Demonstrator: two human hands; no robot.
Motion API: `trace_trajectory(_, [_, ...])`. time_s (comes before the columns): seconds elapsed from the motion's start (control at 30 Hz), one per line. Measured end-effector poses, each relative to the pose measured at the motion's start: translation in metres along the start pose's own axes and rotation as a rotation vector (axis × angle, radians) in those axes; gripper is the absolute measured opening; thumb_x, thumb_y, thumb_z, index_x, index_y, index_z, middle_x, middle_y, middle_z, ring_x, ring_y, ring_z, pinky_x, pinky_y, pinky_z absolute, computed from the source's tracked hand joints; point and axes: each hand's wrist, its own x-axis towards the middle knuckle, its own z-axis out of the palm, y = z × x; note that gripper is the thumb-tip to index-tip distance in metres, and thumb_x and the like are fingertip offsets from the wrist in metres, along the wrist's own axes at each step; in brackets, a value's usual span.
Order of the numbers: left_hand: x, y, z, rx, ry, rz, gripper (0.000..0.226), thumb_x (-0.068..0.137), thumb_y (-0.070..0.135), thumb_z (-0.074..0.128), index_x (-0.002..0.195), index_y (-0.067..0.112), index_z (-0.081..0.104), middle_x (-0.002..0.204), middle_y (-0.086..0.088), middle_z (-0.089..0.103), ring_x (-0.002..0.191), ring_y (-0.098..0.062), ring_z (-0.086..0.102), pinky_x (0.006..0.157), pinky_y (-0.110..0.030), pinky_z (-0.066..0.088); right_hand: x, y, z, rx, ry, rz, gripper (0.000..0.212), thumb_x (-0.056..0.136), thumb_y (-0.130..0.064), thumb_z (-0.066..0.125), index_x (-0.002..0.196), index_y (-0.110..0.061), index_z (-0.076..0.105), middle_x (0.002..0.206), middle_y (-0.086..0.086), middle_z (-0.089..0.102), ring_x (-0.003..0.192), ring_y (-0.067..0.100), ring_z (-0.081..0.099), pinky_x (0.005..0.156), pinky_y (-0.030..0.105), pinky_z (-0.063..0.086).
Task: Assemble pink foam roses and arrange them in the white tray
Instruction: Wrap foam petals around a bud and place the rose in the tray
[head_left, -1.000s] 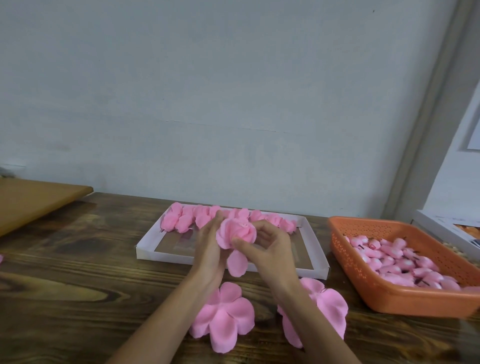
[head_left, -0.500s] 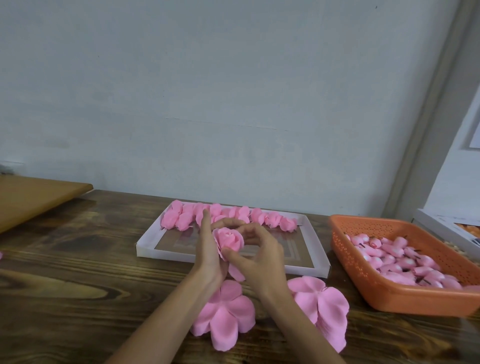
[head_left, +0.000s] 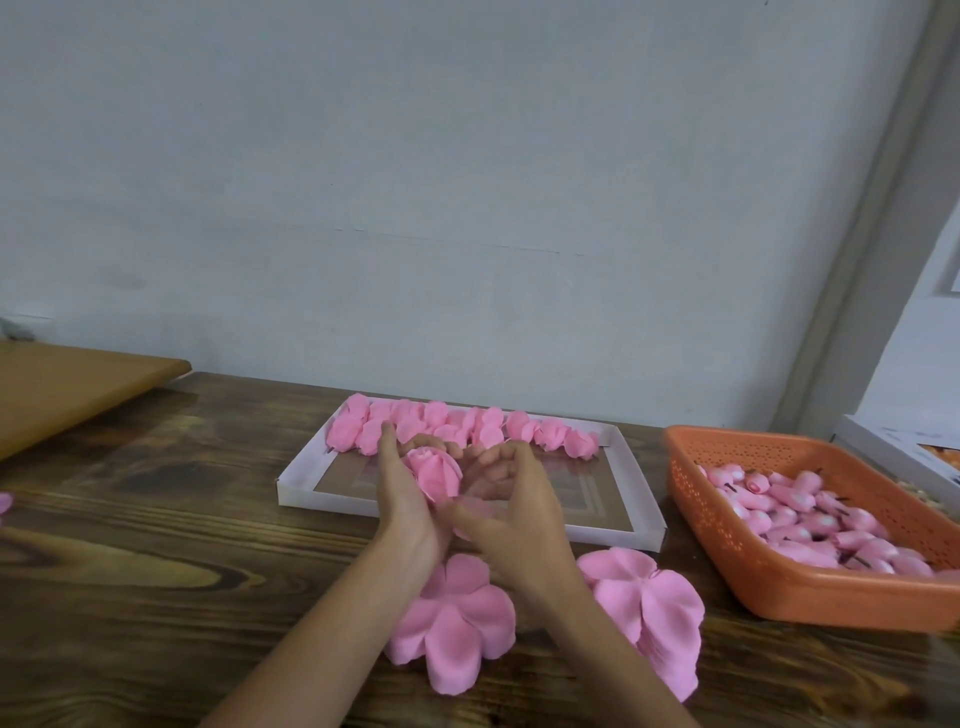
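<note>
A pink foam rose sits between my two hands just over the near edge of the white tray. My left hand cups it from the left with fingers curled round it. My right hand is beside it on the right, fingers bent and thumb at the rose's base, which is blurred. Several finished pink roses line the tray's far side. Two piles of flat pink petal pieces lie on the table: one below my wrists, one to the right.
An orange plastic basket holding several pink rose buds stands at the right. A white box lies behind it. A light wooden board rests at the far left on the dark wooden table. A wall is close behind.
My hands have lowered the rose slightly toward the tray. The loose petal that hung below the rose now wraps up against it, and my right hand has slid to its base.
</note>
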Motion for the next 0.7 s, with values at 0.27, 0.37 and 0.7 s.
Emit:
trace_trajectory(0.27, [0.008,0.010,-0.007,-0.114,0.072,0.048,0.071,0.102,0.054,0.051,0.045,0.012,0.059,0.052,-0.008,0.058,0.044,-0.022,0.061,0.055,-0.032,0.061,0.005,0.000,-0.009,0.351,-0.181,0.355,0.040,0.078,0.004,0.083,0.103,-0.010,0.056,0.087,0.011,0.069,0.056,0.020,0.066,0.054,0.031,0.058])
trace_trajectory(0.37, [0.009,0.010,-0.007,-0.119,0.053,0.045,0.070,0.101,0.055,0.051,0.046,0.012,0.058,0.052,-0.008,0.056,0.045,-0.022,0.059,0.057,-0.034,0.060,0.005,-0.003,-0.008,0.406,-0.191,0.324,0.024,0.081,0.000,0.083,0.095,-0.008,0.064,0.076,0.006,0.072,0.060,0.018,0.069,0.061,0.030,0.061])
trace_trajectory(0.7, [0.003,0.008,-0.003,-0.042,0.040,0.078,0.062,0.100,0.057,0.053,0.056,0.014,0.058,0.061,-0.009,0.062,0.061,-0.027,0.065,0.083,-0.048,0.057,0.000,-0.011,-0.003,0.264,-0.137,0.051,0.011,0.081,-0.003,0.080,0.088,-0.009,0.073,0.084,0.008,0.075,0.077,0.016,0.070,0.079,0.034,0.061])
